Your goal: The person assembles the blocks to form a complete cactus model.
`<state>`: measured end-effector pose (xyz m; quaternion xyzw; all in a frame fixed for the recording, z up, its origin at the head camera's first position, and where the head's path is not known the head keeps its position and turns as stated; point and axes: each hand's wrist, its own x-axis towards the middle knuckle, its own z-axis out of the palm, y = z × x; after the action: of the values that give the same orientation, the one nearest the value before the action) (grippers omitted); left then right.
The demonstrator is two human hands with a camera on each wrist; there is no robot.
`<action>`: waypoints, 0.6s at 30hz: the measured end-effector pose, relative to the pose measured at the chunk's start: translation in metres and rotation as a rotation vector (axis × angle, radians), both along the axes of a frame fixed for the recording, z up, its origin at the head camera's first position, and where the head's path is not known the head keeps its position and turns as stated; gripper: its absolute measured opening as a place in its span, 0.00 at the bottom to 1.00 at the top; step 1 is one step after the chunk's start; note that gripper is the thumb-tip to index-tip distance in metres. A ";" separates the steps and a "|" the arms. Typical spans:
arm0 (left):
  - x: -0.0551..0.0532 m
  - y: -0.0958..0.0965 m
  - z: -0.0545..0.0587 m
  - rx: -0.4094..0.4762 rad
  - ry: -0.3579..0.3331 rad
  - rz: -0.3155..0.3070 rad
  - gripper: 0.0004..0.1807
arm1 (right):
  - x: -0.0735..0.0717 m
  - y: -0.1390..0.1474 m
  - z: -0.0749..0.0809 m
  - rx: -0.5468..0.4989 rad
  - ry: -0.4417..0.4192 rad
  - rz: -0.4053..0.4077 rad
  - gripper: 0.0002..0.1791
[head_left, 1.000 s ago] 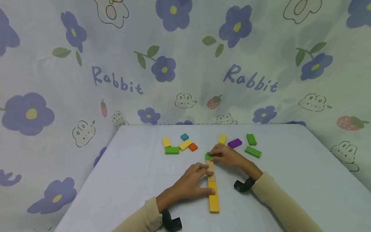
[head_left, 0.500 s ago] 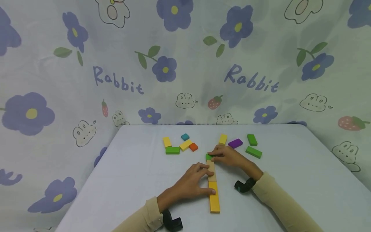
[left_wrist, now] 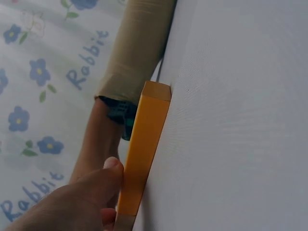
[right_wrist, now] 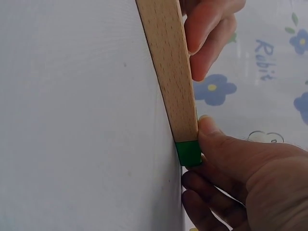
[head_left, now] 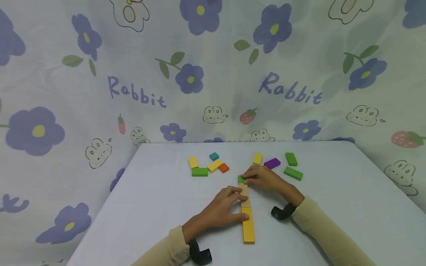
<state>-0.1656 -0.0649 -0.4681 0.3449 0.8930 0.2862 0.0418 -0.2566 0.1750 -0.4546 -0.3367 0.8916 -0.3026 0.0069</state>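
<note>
Touches plain wooden block (head_left: 245, 190) with fingers of left hand (head_left: 219, 210) and rests that hand's thumb on long yellow block (head_left: 248, 232) — laid end to end with the wood, at the row's near end. Pinches small green block (head_left: 240, 179) at the far end with right hand (head_left: 264, 176). Wears beige sleeve (head_left: 327, 229) and black wrist device (head_left: 282, 212) on each arm. Has, farther back on white tabletop (head_left: 159, 207), a left cluster of teal block (head_left: 214, 156), orange block (head_left: 224, 168), two yellow blocks (head_left: 193, 162) (head_left: 214, 166), long green block (head_left: 199, 172) — and, to the right, another yellow block (head_left: 257, 159), purple block (head_left: 272, 163) and two green blocks (head_left: 291, 159) (head_left: 293, 173). Faces flowered cloth (head_left: 219, 48) lettered "Rabbit".
</note>
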 end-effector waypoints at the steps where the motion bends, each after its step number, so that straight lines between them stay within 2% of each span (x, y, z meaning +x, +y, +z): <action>1: 0.000 0.000 0.000 -0.002 0.000 -0.002 0.29 | 0.001 0.000 0.000 -0.002 0.006 -0.004 0.15; 3: 0.001 0.000 0.002 -0.009 0.002 -0.006 0.27 | 0.002 -0.001 0.000 -0.010 0.010 -0.018 0.13; 11: 0.004 -0.002 0.005 -0.005 0.019 -0.004 0.22 | 0.002 -0.002 0.001 -0.040 0.053 0.018 0.07; 18: 0.002 0.000 0.002 0.005 0.021 0.002 0.22 | 0.000 0.000 -0.001 -0.059 0.057 0.034 0.04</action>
<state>-0.1636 -0.0645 -0.4657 0.3473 0.8928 0.2851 0.0314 -0.2564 0.1748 -0.4554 -0.3606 0.8763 -0.3188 -0.0230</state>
